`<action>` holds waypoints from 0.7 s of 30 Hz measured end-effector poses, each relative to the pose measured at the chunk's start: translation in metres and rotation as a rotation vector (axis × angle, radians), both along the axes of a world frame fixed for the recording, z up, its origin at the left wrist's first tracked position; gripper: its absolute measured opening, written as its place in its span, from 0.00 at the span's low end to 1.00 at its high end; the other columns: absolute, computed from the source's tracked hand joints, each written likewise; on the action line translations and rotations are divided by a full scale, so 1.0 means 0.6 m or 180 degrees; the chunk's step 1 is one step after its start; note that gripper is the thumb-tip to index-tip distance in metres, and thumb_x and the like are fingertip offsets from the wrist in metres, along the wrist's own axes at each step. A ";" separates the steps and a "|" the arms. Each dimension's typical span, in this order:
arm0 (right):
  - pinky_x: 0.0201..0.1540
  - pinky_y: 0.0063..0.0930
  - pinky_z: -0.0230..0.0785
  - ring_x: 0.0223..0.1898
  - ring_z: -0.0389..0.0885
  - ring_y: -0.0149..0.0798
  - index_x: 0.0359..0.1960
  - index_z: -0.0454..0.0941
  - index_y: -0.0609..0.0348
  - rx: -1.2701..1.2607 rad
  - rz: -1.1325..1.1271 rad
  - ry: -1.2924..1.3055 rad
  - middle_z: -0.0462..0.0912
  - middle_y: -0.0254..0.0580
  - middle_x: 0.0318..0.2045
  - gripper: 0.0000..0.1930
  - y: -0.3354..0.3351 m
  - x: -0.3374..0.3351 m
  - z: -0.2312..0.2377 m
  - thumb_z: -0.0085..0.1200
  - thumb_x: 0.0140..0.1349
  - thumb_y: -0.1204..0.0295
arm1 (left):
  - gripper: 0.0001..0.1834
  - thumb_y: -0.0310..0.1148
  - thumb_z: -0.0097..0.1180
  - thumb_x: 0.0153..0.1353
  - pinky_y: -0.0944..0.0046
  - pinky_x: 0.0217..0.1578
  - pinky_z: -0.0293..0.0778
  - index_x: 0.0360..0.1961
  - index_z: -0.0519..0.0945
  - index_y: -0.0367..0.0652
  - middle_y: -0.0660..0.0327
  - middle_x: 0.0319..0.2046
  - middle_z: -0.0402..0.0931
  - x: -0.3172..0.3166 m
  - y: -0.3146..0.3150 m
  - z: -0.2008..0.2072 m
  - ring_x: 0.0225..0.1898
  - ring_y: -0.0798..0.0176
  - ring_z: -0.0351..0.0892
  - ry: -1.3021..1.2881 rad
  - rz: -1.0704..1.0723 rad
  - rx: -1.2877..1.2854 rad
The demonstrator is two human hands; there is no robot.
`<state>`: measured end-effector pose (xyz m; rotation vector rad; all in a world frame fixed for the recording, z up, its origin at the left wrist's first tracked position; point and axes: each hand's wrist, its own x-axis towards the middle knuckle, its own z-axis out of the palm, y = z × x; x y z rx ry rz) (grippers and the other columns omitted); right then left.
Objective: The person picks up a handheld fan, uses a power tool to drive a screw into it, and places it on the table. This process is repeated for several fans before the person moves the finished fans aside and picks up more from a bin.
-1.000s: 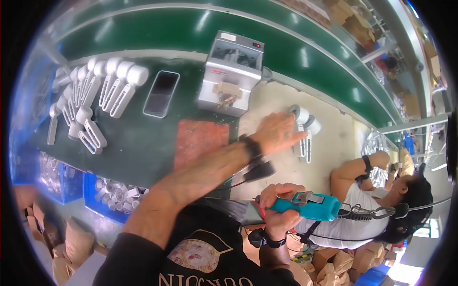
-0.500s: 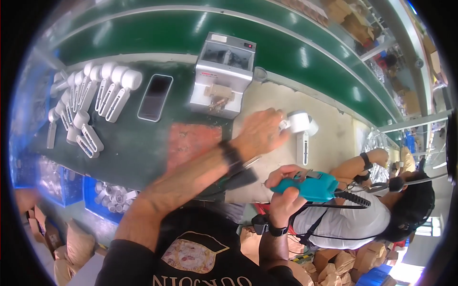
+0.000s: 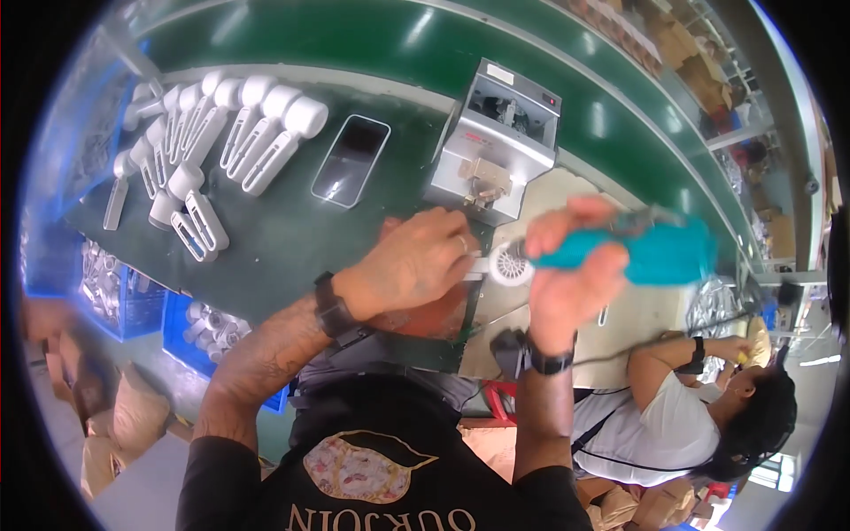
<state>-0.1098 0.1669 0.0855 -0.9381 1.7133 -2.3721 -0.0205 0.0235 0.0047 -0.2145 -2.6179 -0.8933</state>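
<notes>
My left hand [image 3: 414, 263] is closed around the handle of a white handheld fan, whose round slotted head [image 3: 512, 265] sticks out to the right of my fingers. A teal electric screwdriver [image 3: 633, 252] lies sideways in my right hand [image 3: 575, 270], fingers wrapped round its front part. Its tip points left and meets or nearly meets the fan head; blur hides whether they touch. Beneath my left hand a red mat [image 3: 434, 320] shows on the bench. Most of the fan's handle is hidden by my fingers.
Several white fans [image 3: 270, 159] lie in rows on the green bench at left. A phone [image 3: 352, 161] and a silver box-shaped machine [image 3: 496, 142] stand beyond my hands. Blue crates [image 3: 181, 332] of white parts sit below the bench. A co-worker [image 3: 682, 425] works at right.
My left hand has come back leftward from the white pieces at right and now holds a fan over the mat. My right hand has raised the screwdriver to the fan head. The view has shifted.
</notes>
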 end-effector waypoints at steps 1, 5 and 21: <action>0.28 0.30 0.67 0.24 0.73 0.35 0.49 0.71 0.68 0.0056 -0.0047 0.0304 0.74 0.40 0.23 0.36 -0.021 -0.016 -0.005 0.52 0.66 0.39 | 0.11 0.37 0.60 0.61 0.54 0.41 0.74 0.41 0.83 0.45 0.59 0.39 0.77 0.002 0.001 0.000 0.42 0.53 0.78 0.0024 0.0012 0.0016; 0.29 0.28 0.68 0.25 0.75 0.34 0.46 0.72 0.68 0.0281 -0.0271 0.0385 0.76 0.40 0.24 0.31 -0.085 -0.048 -0.010 0.49 0.70 0.44 | 0.14 0.42 0.65 0.59 0.57 0.43 0.74 0.42 0.83 0.47 0.62 0.42 0.77 0.025 -0.003 0.001 0.43 0.58 0.77 0.0365 -0.0142 -0.0063; 0.27 0.29 0.67 0.23 0.73 0.34 0.44 0.71 0.67 0.0450 0.0044 -0.0014 0.74 0.39 0.22 0.27 -0.053 -0.008 -0.032 0.50 0.71 0.49 | 0.25 0.43 0.66 0.57 0.57 0.48 0.73 0.54 0.80 0.43 0.62 0.45 0.76 0.044 -0.008 -0.009 0.45 0.58 0.75 0.0361 0.0012 -0.0147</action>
